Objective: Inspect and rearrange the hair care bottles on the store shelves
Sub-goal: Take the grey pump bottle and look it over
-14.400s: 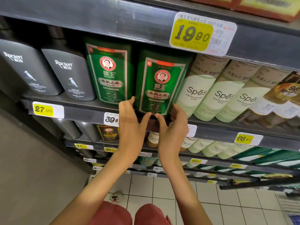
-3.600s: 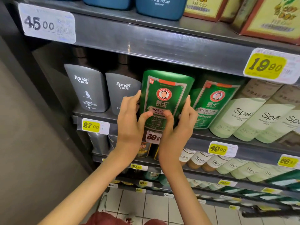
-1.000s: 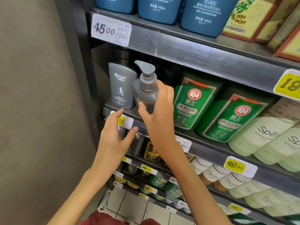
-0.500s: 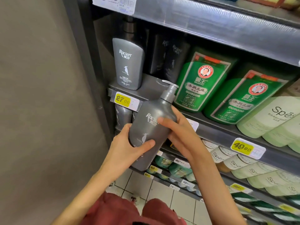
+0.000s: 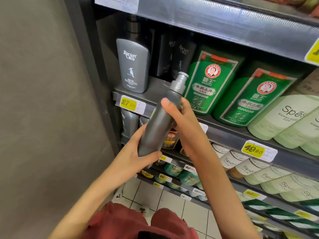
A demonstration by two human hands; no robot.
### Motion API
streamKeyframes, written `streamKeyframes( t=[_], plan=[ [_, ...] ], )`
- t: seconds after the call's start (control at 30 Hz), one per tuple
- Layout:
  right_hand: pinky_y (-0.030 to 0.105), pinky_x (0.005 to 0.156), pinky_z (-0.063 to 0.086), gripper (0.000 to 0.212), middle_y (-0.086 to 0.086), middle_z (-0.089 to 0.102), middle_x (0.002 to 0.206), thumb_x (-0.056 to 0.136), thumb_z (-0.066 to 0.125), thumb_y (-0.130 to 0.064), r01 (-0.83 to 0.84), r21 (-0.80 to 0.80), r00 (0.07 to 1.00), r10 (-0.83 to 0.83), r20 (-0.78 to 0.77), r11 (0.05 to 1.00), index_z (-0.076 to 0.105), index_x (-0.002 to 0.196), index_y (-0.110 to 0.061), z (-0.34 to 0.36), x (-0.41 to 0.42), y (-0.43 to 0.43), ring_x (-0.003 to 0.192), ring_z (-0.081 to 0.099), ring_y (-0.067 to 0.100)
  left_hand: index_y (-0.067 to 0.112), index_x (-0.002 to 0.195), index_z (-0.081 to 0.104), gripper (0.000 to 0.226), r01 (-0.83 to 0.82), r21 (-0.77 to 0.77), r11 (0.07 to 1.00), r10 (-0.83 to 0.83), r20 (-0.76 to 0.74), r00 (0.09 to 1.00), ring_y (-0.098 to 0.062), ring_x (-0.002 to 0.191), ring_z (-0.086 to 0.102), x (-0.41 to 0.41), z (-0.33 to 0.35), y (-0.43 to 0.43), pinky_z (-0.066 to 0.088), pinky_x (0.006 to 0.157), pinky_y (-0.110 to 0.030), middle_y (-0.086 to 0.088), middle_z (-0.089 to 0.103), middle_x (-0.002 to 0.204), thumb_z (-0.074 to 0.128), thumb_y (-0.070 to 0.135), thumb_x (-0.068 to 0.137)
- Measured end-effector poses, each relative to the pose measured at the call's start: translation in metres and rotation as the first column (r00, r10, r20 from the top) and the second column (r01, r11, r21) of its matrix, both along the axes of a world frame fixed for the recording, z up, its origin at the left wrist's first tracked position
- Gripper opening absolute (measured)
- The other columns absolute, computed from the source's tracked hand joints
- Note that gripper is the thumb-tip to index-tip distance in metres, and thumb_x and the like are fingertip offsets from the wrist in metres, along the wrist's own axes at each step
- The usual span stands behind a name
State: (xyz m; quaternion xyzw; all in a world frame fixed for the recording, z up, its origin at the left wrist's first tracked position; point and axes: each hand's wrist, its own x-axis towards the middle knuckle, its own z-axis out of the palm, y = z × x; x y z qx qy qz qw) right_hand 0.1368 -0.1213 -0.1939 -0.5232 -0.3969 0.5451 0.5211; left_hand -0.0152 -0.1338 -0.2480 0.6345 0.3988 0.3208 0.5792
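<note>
Shelving of grey metal (image 5: 155,88) fills my view, with a plain grey wall (image 5: 43,100) on the left and white floor tiles (image 5: 172,200) below. Both hands grasp the slim grey pump bottle (image 5: 158,125), tilted in front of the shelf edge: left hand (image 5: 136,152) round its base, right hand (image 5: 183,121) near the neck. One upright grey bottle (image 5: 133,66) stands behind, with green bottles (image 5: 208,83) to its right. The held bottle hides part of the lower row.
</note>
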Motion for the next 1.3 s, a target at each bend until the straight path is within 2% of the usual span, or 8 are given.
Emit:
streamKeyframes(
  t=[0.17, 0.37, 0.47, 0.6, 0.7, 0.83, 0.97, 1.3],
  plan=[
    [0.048, 0.106, 0.04, 0.067, 0.016, 0.054, 0.134, 0.085, 0.06, -0.04, -0.178, -0.027, 0.979, 0.174, -0.109, 0.984, 0.038, 0.14, -0.008, -0.008, 0.016, -0.002, 0.123, 0.053, 0.028, 0.016, 0.125, 0.05, 0.076, 0.172, -0.353, 0.92, -0.062, 0.302, 0.951, -0.015, 0.108, 0.063, -0.016, -0.007, -0.001, 0.053, 0.081, -0.023, 0.0, 0.067, 0.117, 0.08, 0.035, 0.058],
    [0.028, 0.076, 0.051, 0.028, 0.007, 0.062, 0.099, 0.092, 0.053, -0.006, -0.142, -0.044, 0.979, 0.134, -0.155, 0.989, 0.05, 0.119, -0.003, -0.016, 0.008, 0.001, 0.087, 0.06, 0.017, 0.023, 0.113, 0.059, 0.059, 0.182, -0.427, 0.886, -0.038, 0.324, 0.945, -0.01, 0.103, 0.065, -0.019, -0.014, -0.008, 0.053, 0.077, -0.019, 0.0, 0.068, 0.114, 0.075, 0.05, 0.063],
    [0.028, 0.074, 0.05, 0.028, 0.009, 0.057, 0.102, 0.093, 0.05, -0.001, -0.018, -0.027, 0.993, 0.015, -0.115, 0.999, 0.044, 0.12, -0.003, -0.013, 0.001, 0.005, 0.087, 0.059, 0.016, 0.036, 0.125, 0.042, 0.058, -0.088, -0.103, 0.991, 0.09, 0.016, 0.996, 0.008, 0.111, 0.054, -0.01, -0.006, -0.004, 0.046, 0.09, -0.012, 0.023, 0.059, 0.12, 0.069, 0.045, 0.074],
    [0.016, 0.062, 0.05, 0.038, 0.004, 0.058, 0.099, 0.093, 0.053, -0.008, 0.066, -0.006, 0.997, -0.066, -0.027, 0.998, 0.039, 0.128, -0.007, -0.013, -0.019, 0.007, 0.08, 0.06, 0.009, 0.029, 0.147, 0.004, 0.123, -0.303, 0.313, 0.9, 0.41, -0.373, 0.832, -0.002, 0.127, 0.032, 0.021, -0.001, -0.008, 0.033, 0.102, -0.018, 0.01, 0.031, 0.137, 0.08, 0.05, 0.053],
    [0.016, 0.071, 0.05, 0.046, 0.003, 0.056, 0.115, 0.092, 0.059, -0.022, 0.056, 0.029, 0.998, -0.056, -0.006, 0.998, 0.039, 0.132, -0.012, -0.013, -0.017, 0.01, 0.094, 0.059, 0.007, 0.025, 0.137, 0.032, 0.097, -0.292, 0.122, 0.949, 0.311, -0.185, 0.932, 0.004, 0.099, 0.054, 0.009, -0.003, 0.002, 0.043, 0.075, -0.002, 0.015, 0.053, 0.118, 0.076, 0.042, 0.052],
    [0.041, 0.099, 0.046, 0.069, 0.004, 0.061, 0.124, 0.081, 0.055, -0.057, -0.155, -0.15, 0.984, 0.166, 0.059, 0.976, 0.041, 0.136, -0.018, -0.02, -0.001, 0.012, 0.113, 0.059, 0.021, 0.016, 0.118, 0.06, 0.081, 0.07, -0.378, 0.923, 0.091, 0.393, 0.915, -0.011, 0.09, 0.069, -0.021, -0.007, 0.006, 0.055, 0.069, -0.023, 0.0, 0.073, 0.1, 0.084, 0.045, 0.046],
    [0.025, 0.069, 0.056, 0.035, 0.007, 0.07, 0.103, 0.091, 0.058, -0.034, -0.197, -0.134, 0.972, 0.176, -0.158, 0.971, 0.058, 0.117, -0.01, -0.031, -0.008, 0.012, 0.085, 0.069, 0.014, 0.025, 0.102, 0.073, 0.035, 0.132, -0.333, 0.934, -0.007, 0.35, 0.937, -0.012, 0.096, 0.068, -0.017, -0.013, 0.005, 0.055, 0.072, -0.023, -0.001, 0.071, 0.107, 0.071, 0.037, 0.069],
    [0.033, 0.091, 0.052, 0.04, -0.003, 0.063, 0.118, 0.085, 0.067, -0.024, -0.289, -0.019, 0.943, 0.288, 0.169, 0.957, 0.046, 0.12, -0.026, -0.053, 0.004, 0.004, 0.106, 0.063, 0.009, 0.02, 0.131, 0.041, 0.049, -0.059, -0.236, 0.97, 0.139, 0.338, 0.931, -0.018, 0.118, 0.055, -0.009, -0.037, 0.005, 0.05, 0.092, -0.028, -0.001, 0.06, 0.125, 0.053, 0.021, 0.084]
  ],
)
